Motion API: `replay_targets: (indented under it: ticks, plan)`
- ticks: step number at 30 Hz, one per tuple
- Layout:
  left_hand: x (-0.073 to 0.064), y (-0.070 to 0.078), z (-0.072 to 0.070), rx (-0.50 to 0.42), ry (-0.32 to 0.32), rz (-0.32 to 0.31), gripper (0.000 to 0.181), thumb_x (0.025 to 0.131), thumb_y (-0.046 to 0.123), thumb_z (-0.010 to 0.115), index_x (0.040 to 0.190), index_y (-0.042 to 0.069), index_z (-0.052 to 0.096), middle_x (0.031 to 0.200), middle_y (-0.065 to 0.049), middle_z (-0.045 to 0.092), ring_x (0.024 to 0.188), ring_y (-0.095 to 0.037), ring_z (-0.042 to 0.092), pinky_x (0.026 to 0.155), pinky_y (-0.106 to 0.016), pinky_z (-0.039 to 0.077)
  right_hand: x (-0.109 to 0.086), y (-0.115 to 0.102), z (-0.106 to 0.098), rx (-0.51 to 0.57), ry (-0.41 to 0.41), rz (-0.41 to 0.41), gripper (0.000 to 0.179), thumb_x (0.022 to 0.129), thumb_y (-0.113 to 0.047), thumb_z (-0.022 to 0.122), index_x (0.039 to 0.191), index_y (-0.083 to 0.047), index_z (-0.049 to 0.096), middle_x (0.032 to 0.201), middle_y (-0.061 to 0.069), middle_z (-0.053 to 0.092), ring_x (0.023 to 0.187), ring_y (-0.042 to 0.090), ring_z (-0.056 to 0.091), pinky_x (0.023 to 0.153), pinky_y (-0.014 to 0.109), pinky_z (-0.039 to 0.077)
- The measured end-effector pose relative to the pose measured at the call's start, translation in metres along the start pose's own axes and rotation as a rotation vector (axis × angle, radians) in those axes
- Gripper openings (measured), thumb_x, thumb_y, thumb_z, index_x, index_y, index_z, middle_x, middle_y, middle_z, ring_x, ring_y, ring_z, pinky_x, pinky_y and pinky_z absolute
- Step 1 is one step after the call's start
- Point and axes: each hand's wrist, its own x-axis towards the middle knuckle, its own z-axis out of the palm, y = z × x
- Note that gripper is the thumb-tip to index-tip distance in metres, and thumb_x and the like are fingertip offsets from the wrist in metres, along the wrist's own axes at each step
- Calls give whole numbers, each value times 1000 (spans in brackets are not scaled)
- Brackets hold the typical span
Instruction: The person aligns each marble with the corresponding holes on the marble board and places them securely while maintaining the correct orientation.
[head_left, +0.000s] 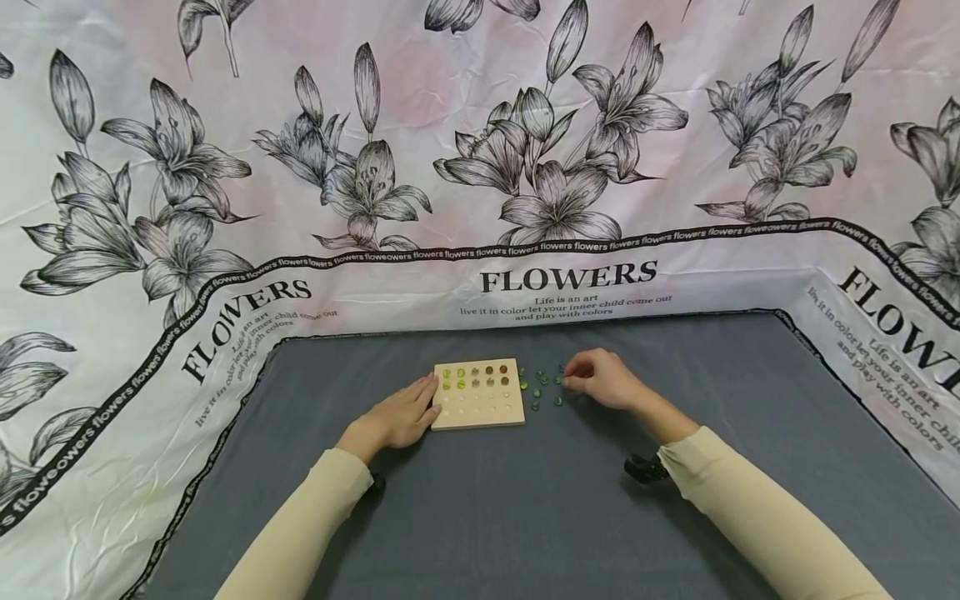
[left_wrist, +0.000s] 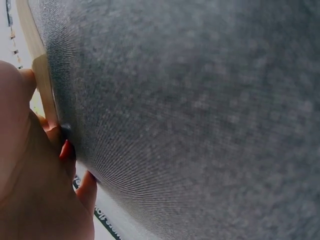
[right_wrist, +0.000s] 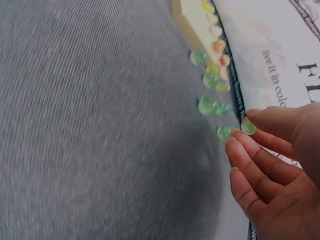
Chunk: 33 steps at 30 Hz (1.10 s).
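Observation:
A pale wooden board (head_left: pixel 480 412) with rows of round hollows lies on the cloth. Marbles fill its two far rows: yellow-green marbles (head_left: pixel 461 373) at left, darker brownish ones (head_left: pixel 504 369) at right. My left hand (head_left: pixel 401 414) rests along the board's left edge, fingers extended; in the left wrist view fingertips touch the board's side (left_wrist: pixel 46 92). Just right of the board lie several loose green marbles (head_left: pixel 536 393). Over their right end, my right hand (head_left: pixel 603 379) pinches a green glass marble (right_wrist: pixel 248 126) between thumb and index finger, the other fingers loosely bent.
Grey cloth (head_left: pixel 495 517) covers the table. A white cloth (head_left: pixel 405 292) printed with flowers and lettering rises behind it and along both sides. Dark wrist devices (head_left: pixel 647 468) show below the sleeves.

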Motion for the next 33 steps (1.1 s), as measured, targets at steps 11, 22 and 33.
replay_targets:
  ticks: [11, 22, 33]
  plan:
    - [-9, 12, -10, 10, 7, 21, 64, 114, 40, 26, 165, 7, 8, 172, -13, 8, 158, -30, 11, 127, -47, 17, 0, -26, 8, 96, -10, -46, 18, 96, -11, 72, 109, 2, 74, 96, 7, 73, 85, 18, 68, 73, 34, 54]
    - [-9, 14, -13, 22, -14, 17, 62, 114, 37, 26, 165, 6, 8, 172, -14, 7, 158, -30, 10, 127, -46, 16, 11, -54, 37, 182, -29, -91, 19, 98, -10, 70, 110, 3, 73, 97, 7, 72, 86, 23, 69, 71, 35, 56]
    - [-10, 13, -14, 34, 3, 23, 63, 114, 38, 27, 165, 4, 11, 171, -14, 11, 158, -30, 13, 127, -47, 19, 24, -72, 64, 159, -34, -148, 17, 98, -12, 71, 109, 0, 75, 100, 5, 74, 87, 16, 69, 77, 33, 57]
